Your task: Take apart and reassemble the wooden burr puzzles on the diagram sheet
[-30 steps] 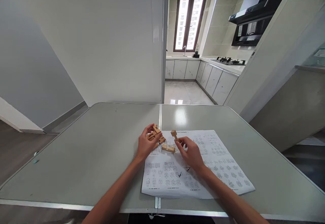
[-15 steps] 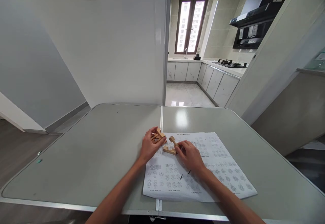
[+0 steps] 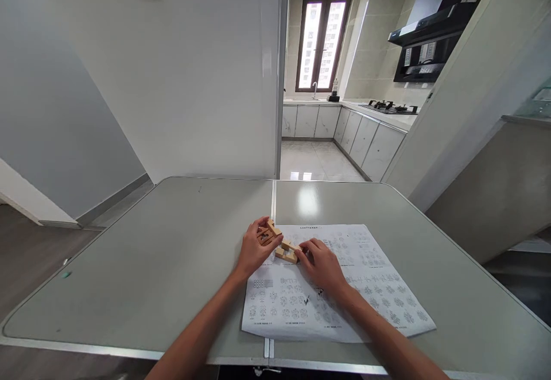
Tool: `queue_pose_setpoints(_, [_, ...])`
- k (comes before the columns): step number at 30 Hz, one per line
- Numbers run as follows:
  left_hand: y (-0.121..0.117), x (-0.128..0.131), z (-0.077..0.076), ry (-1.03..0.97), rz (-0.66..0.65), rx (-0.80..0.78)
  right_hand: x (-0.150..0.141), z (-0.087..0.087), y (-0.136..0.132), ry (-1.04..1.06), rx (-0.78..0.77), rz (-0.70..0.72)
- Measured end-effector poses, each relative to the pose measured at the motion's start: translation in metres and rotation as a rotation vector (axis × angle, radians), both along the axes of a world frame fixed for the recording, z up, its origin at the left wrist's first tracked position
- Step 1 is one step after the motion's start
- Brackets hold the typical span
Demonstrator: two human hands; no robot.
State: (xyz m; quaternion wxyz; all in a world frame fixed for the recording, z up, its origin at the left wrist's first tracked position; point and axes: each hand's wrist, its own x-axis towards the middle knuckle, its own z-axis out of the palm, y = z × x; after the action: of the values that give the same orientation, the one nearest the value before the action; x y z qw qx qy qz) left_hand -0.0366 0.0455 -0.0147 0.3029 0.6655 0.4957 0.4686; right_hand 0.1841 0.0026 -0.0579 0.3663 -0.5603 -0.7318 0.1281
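**Two hands hold wooden pieces at a printed sheet**

The left hand [image 3: 253, 252] is gripping the joined wooden pieces [image 3: 268, 233], near the far left corner of the printed sheet [image 3: 361, 305]. The right hand [image 3: 322, 262] is pinching the small wooden bar [image 3: 291, 244] by its right end. The notched block [image 3: 286, 255] lies on the sheet, just on the near side of this bar; if they touch, I cannot tell. The sheet lies on the grey table [image 3: 172, 271].
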Motion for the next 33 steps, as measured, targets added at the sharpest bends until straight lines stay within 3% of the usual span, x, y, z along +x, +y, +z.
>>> queue_pose_setpoints(8, [-0.001,0.000,-0.001,0.045,-0.002,0.039,-0.001,0.005,-0.002,0.001,0.008,0.018])
queue_pose_setpoints(16, [-0.002,-0.001,0.000,0.103,-0.049,0.091,-0.010,0.005,-0.004,-0.044,0.059,0.142])
queue_pose_setpoints(24, [-0.008,-0.003,0.000,0.288,-0.226,0.202,-0.004,-0.006,0.001,-0.082,0.054,-0.089])
queue_pose_setpoints(29, [-0.010,-0.003,-0.001,0.420,-0.359,0.269,-0.002,-0.005,-0.001,-0.113,0.034,-0.112])
queue_pose_setpoints(33, [-0.010,-0.003,-0.003,0.478,-0.363,0.290,-0.003,-0.004,-0.002,-0.121,0.017,-0.117])
